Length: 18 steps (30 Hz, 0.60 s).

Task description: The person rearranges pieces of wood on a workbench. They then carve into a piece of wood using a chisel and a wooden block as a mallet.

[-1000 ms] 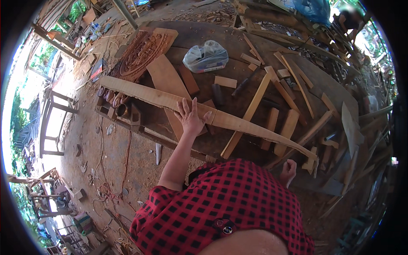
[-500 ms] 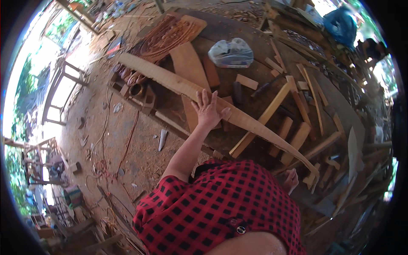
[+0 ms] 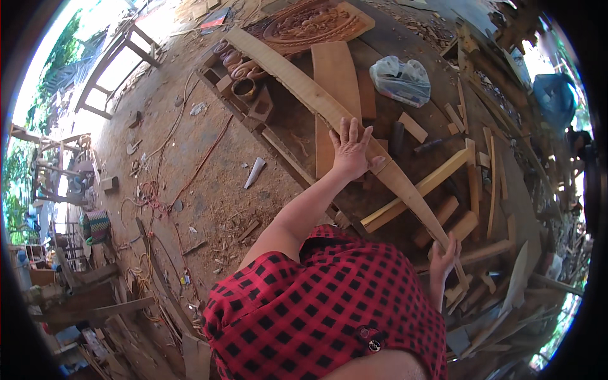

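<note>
A long, pale, tapering wooden board [image 3: 291, 76] with a rough edge lies diagonally across the workbench, over other wood pieces. My left hand [image 3: 350, 147] rests spread on its middle, near a thin cross line, with the fingers apart. My right hand [image 3: 443, 258] is at the narrow lower-right end, its fingers curled round the board's edge. Beneath it lie a wide brown plank [image 3: 334, 76] and a yellowish batten [image 3: 415, 193], with several short blocks [image 3: 413, 126] and dark cylindrical pieces [image 3: 397, 140] nearby.
A carved panel [image 3: 310, 22], carved scroll pieces [image 3: 237, 66] and a plastic bag [image 3: 399, 81] are on the bench [image 3: 285, 155]. A chair frame [image 3: 126, 57] stands left on a littered floor with cords [image 3: 202, 161]. Scrap wood [image 3: 513, 310] piles at the right.
The view has turned, swinging the bench steeper in the picture. My right hand has risen from below the board's end to grip its edge. My left hand stays spread on the board.
</note>
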Motion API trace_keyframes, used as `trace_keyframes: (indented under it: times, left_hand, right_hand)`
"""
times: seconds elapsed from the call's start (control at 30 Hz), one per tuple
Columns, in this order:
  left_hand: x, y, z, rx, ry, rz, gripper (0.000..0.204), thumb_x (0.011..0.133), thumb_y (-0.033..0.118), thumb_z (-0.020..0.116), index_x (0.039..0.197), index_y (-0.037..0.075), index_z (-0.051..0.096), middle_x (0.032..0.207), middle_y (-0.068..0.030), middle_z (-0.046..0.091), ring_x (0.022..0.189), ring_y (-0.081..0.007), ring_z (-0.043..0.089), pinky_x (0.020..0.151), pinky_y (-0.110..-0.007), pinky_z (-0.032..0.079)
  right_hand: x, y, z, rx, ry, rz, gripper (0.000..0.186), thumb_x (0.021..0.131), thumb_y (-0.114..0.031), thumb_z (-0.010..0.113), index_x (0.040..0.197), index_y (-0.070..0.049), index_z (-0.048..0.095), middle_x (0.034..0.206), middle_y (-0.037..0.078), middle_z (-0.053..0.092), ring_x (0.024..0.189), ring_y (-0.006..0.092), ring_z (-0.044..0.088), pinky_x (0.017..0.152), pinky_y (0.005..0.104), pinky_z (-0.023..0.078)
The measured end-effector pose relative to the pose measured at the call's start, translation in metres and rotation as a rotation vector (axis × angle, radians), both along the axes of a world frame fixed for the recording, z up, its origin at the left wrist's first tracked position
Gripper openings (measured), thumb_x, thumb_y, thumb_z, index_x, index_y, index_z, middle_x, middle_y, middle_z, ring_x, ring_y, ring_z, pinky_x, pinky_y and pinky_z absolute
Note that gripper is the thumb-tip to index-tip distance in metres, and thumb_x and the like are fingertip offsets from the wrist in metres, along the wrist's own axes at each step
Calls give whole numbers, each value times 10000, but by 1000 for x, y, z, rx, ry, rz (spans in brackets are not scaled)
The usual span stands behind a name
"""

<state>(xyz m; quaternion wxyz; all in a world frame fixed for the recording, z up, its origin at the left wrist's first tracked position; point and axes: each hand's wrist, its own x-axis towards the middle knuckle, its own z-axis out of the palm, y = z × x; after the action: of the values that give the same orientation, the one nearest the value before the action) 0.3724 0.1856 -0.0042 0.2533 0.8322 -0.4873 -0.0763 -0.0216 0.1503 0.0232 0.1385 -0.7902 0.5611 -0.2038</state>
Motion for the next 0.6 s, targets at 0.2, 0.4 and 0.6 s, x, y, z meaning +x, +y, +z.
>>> trace_keyframes:
  times: [0.2,0.4,0.6]
  left_hand:
    - [0,1,-5,16,-29,8,927,757,677,614,1476,158,344,1558,-241,116,1446,-451,-14,1101,-680,20]
    - [0,2,-8,-3,-9,14,928,753,685,612,1473,159,354,1558,-247,122,1446,-457,-11,1100,-680,18]
    - [1,2,12,23,45,-9,911,754,635,643,1471,154,351,1558,-232,147,1456,-424,13,1109,-670,32]
  right_hand:
    - [43,-22,-20,-10,207,221,698,777,-213,746,1398,-140,437,1360,163,479,1231,369,457,1029,511,331]
    - [51,-23,-23,-2,289,168,676,768,-255,753,1374,-197,458,1274,119,557,1158,357,508,968,519,355]
    - [55,-21,-15,33,296,154,655,763,-260,750,1353,-203,471,1204,117,579,1097,358,528,928,518,379]
